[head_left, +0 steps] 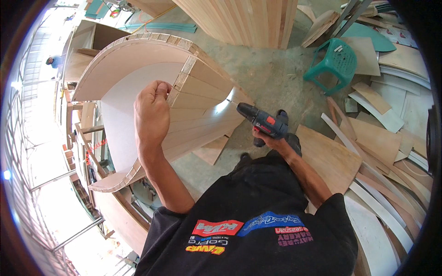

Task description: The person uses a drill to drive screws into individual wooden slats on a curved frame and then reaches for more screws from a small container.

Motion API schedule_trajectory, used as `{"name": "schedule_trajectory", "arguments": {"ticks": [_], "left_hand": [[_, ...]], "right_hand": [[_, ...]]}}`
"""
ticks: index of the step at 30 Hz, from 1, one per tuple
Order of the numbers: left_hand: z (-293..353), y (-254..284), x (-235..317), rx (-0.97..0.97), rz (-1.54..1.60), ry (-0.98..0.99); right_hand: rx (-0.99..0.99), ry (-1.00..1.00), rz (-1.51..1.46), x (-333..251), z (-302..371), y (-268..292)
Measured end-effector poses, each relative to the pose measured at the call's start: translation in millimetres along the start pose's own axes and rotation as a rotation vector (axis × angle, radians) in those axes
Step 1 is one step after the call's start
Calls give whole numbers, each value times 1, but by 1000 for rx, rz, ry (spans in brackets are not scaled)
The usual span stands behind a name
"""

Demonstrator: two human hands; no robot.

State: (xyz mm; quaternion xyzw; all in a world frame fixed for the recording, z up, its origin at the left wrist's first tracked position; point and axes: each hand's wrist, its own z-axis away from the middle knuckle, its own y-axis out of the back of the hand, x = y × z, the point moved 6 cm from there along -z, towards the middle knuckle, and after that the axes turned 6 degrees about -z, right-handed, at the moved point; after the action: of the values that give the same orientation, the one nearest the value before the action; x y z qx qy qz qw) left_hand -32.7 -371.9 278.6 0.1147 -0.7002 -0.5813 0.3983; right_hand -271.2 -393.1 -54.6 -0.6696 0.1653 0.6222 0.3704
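Observation:
My right hand (271, 140) is wrapped round the handle of a dark cordless drill (261, 120) with a red patch on its body. The bit points at the slatted outer side of a large curved wooden piece (198, 89), and a bright spot of light falls on the slats by its tip. Whether the tip touches the wood I cannot tell. My left hand (153, 110) is closed, fingertips pressed together at the top edge of that piece; anything between them is hidden. The inside of the curve (124, 115) is pale and smooth.
A green plastic stool (332, 64) stands at the far right, with small pale strips on top. Wooden offcuts and sheets (377, 138) lie heaped along the right. Another slatted wooden piece (239, 20) stands at the back. A plywood sheet (324, 158) lies on the floor beside me.

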Motion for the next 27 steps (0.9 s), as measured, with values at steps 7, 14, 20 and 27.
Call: {"name": "schedule_trajectory", "arguments": {"ticks": [7, 14, 20, 27], "left_hand": [[5, -2, 1, -29, 44, 41], [3, -5, -2, -20, 72, -30], [11, 17, -6, 286, 463, -32], [103, -17, 0, 325, 615, -105]], "right_hand": [[0, 19, -9, 14, -1, 2], [-146, 218, 438, -4, -25, 17], [-143, 234, 433, -53, -35, 32], [34, 308, 464, -68, 17, 44]]}}
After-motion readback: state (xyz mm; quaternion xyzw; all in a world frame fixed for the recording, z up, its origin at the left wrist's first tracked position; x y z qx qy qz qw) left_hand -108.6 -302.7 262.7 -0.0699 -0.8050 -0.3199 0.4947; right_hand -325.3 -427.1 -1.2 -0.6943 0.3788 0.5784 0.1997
